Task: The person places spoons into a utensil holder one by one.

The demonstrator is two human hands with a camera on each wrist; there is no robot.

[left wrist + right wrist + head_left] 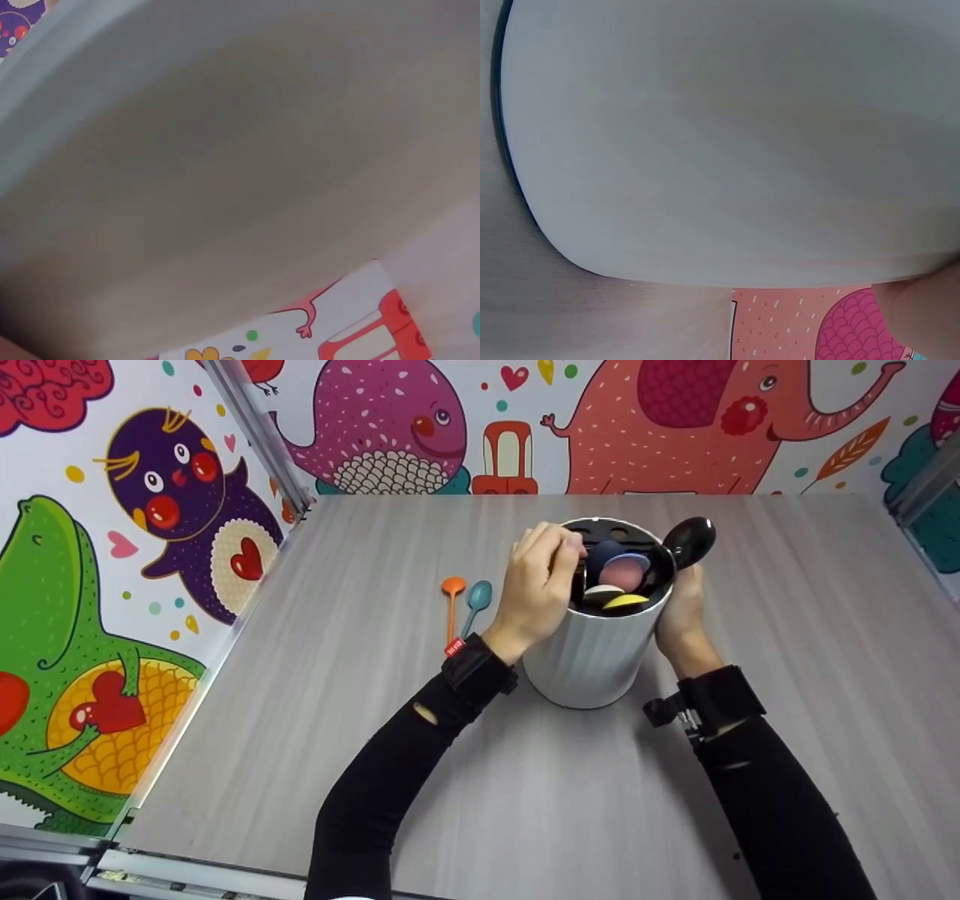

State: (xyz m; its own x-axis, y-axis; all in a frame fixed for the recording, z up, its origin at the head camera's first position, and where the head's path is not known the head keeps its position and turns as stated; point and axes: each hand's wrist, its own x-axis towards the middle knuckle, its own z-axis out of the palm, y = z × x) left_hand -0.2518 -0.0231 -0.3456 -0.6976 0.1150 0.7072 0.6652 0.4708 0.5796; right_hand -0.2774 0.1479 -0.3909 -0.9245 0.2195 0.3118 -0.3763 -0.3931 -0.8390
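A white ribbed utensil holder [592, 656] stands on the table, its black divided insert [637, 536] visible inside. In it are utensils with dark blue, pink [622, 574], white and yellow [625, 601] rounded ends, and a black spoon [690, 542] leans out over the right rim. My left hand [536, 577] grips the holder at its left rim, fingertips bent over the edge. On the opposite side, my right hand [681, 611] holds the wall, its fingers largely hidden behind it. Both wrist views are mostly filled by the holder's pale wall [705, 165].
To the left of the holder, an orange spoon [453, 587] and a blue-grey spoon [479, 595] lie on the grey wood-look table [337, 675]. Walls with cartoon animals [397, 420] border the table at the back and left.
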